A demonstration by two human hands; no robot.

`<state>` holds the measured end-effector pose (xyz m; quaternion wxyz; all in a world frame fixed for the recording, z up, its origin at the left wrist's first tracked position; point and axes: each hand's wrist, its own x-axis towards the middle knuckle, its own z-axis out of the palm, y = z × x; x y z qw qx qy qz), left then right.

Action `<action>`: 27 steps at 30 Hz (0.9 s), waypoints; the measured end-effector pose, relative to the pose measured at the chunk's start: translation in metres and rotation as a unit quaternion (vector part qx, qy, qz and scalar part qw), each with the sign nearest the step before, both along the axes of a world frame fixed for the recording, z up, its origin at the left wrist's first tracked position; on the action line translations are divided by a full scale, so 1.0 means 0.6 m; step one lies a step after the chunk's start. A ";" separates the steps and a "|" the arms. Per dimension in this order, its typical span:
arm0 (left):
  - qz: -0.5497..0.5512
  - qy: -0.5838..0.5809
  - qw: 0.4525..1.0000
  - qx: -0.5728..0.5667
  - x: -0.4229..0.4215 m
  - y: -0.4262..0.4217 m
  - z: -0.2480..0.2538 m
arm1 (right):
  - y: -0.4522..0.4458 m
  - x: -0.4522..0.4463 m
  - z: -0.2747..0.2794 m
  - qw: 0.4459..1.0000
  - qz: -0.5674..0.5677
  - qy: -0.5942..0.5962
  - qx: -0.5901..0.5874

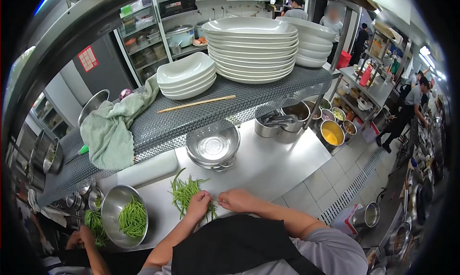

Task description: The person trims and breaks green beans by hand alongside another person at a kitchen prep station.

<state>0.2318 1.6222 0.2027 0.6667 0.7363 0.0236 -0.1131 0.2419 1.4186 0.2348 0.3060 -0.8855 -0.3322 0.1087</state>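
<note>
Long green beans [186,191] lie in a loose pile on the steel worktop [258,165]. My left hand [200,201] is at the right side of the pile, fingers closed in a pinch; what they grip is too small to name. Just to its right, my right hand [235,200] is also closed, its fingertips turned toward the left hand, with a small gap between the two. To the left, a steel bowl [111,211] holds more green beans [132,218]. Behind the pile stands an empty steel colander [213,145].
A mesh-covered shelf [191,112] crosses above the worktop, bearing stacked white plates [251,50], a chopstick [196,104] and a green cloth [112,131]. A white board [148,169] lies beneath. A co-worker's hands [80,237] are at far left, near leafy greens [96,227].
</note>
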 end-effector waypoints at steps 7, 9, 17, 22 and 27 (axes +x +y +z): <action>0.029 0.170 0.935 -0.310 -0.005 -0.011 0.089 | 0.018 -0.005 -0.009 0.992 -0.041 -0.003 0.120; 0.041 0.235 0.906 -0.351 -0.005 -0.012 0.103 | 0.020 -0.013 0.012 0.994 -0.034 -0.040 0.097; -0.001 0.217 0.868 -0.447 -0.023 0.015 0.177 | 0.001 0.023 -0.003 0.960 -0.163 -0.066 0.218; -0.005 0.192 0.852 -0.487 -0.026 0.039 0.153 | 0.001 0.040 0.102 0.830 -0.234 0.278 0.423; -0.001 0.213 0.877 -0.431 -0.028 0.025 0.137 | 0.011 0.033 0.131 0.762 -0.167 0.366 0.508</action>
